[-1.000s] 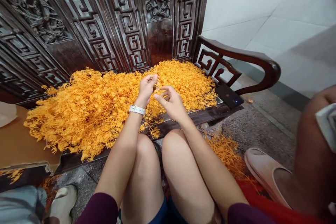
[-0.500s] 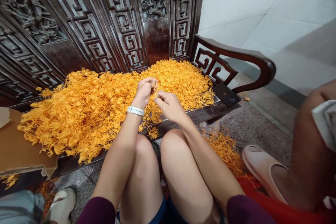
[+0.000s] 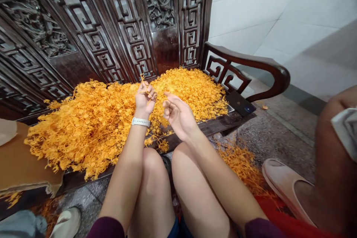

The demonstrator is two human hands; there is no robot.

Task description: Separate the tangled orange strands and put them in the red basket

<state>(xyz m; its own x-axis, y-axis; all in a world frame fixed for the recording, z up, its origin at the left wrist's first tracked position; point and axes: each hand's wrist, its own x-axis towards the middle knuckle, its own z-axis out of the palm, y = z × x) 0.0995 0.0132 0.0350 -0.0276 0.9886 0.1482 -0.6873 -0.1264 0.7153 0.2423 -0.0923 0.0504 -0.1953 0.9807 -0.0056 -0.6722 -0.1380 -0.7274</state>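
Note:
My left hand (image 3: 144, 97), with a pale watch strap (image 3: 141, 122) on the wrist, is closed around a thin orange plastic stem (image 3: 143, 78) whose bent end sticks up above the fingers. To its right, my right hand (image 3: 180, 113) is apart from it, fingers loosely curled and spread, holding nothing I can see. Both hands are over a large heap of orange plastic sprigs (image 3: 92, 126) on the seat of a dark carved wooden bench (image 3: 167, 50). A few sprigs (image 3: 162, 145) hang at the seat's front edge, near my knees.
A dark phone (image 3: 241, 103) lies at the bench's right end, below the curved armrest (image 3: 251, 61). Cut cardboard (image 3: 25, 160) is at the left. Orange stems (image 3: 242, 163) cover the floor at the right, near another person's pink shoe (image 3: 284, 186) and something red (image 3: 275, 214).
My hands were close together, working at a small orange piece. Now they have parted: the left has turned and moved left with the stem, and the right has loosened its fingers.

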